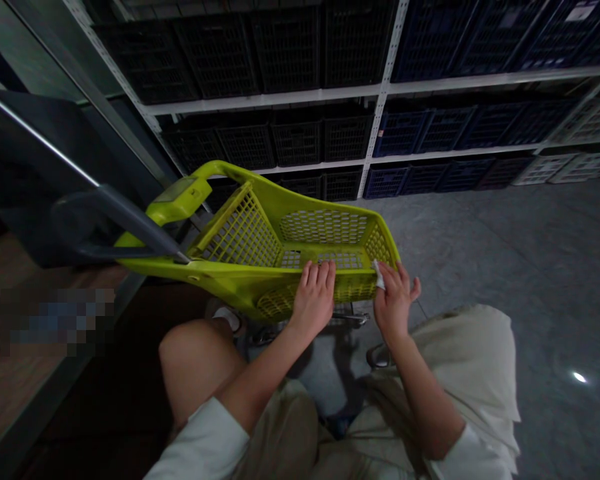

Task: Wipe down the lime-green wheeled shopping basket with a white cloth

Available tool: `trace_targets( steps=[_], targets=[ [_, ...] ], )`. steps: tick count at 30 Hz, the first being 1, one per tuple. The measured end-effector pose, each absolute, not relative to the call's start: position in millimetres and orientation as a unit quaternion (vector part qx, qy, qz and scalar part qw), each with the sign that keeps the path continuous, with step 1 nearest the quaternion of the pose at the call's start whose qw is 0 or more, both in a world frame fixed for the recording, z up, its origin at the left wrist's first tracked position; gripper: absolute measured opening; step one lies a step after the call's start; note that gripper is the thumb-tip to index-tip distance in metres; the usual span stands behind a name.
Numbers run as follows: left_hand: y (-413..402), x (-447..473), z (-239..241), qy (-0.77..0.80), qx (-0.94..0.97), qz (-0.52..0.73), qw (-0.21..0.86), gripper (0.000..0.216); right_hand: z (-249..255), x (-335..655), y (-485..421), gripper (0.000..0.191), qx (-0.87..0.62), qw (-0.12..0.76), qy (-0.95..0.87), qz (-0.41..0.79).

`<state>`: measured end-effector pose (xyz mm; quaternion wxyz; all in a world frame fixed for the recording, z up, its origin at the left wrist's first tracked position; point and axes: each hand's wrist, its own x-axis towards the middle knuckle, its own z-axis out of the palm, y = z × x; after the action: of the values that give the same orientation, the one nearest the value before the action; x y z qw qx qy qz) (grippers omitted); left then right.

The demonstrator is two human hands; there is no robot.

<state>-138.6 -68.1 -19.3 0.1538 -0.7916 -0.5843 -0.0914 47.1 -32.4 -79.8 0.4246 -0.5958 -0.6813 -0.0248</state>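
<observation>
A yellow-green plastic shopping cart (230, 283) stands just in front of my knees, and nothing shows in its basket. Over the near rim lies my left hand (315, 298), its fingers together and hooked across the edge. Further right, at the rim's front corner, my right hand (394, 303) pinches a small white wipe (379, 274) against the plastic. One finger of that hand sticks out to the side. Whether the wipe is cloth or paper, I cannot tell.
A dark grey looped part (125, 220) on a metal rod reaches the cart's rear left. White metal shelving (260, 102) behind holds rows of black crates (287, 57) and blue crates (443, 123). Grey floor (480, 253) extends right. My knees flank the cart's near side.
</observation>
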Motion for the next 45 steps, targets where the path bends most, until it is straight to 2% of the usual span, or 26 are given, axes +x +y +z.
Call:
trace_targets(
  steps=[7,12,18,21,26,32,36,41,45],
  targets=[
    [-68,-139,-20,-0.580,-0.795,-0.086,0.158,0.054,-48,-23,-53,0.057,-0.531,0.378,-0.757,0.046],
    [-69,-140,-16,-0.574,-0.799,-0.094,0.153,0.056,-53,16,-45,0.056,-0.522,0.356,-0.775,-0.001],
    [-70,-141,-16,-0.578,-0.797,-0.077,0.156,0.057,-89,92,-25,0.046,-0.576,0.400,-0.712,-0.029],
    [-71,-141,-17,-0.577,-0.798,-0.079,0.156,0.058,-96,98,-22,0.047,-0.603,0.415,-0.681,-0.019],
    [-71,-141,-17,-0.580,-0.795,-0.083,0.158,0.059,-75,37,-39,0.053,-0.598,0.408,-0.689,0.005],
    [-69,-142,-20,-0.576,-0.795,-0.089,0.167,0.053,-47,-20,-58,0.063,-0.528,0.337,-0.779,0.034],
    [-69,-142,-18,-0.575,-0.796,-0.093,0.163,0.055,-48,15,-49,0.066,-0.511,0.310,-0.802,0.003],
    [-70,-142,-16,-0.574,-0.799,-0.082,0.156,0.057,-76,86,-29,0.058,-0.577,0.347,-0.739,-0.023],
    [-70,-141,-16,-0.578,-0.798,-0.075,0.154,0.058,-85,98,-26,0.056,-0.619,0.353,-0.701,-0.015]
  ],
)
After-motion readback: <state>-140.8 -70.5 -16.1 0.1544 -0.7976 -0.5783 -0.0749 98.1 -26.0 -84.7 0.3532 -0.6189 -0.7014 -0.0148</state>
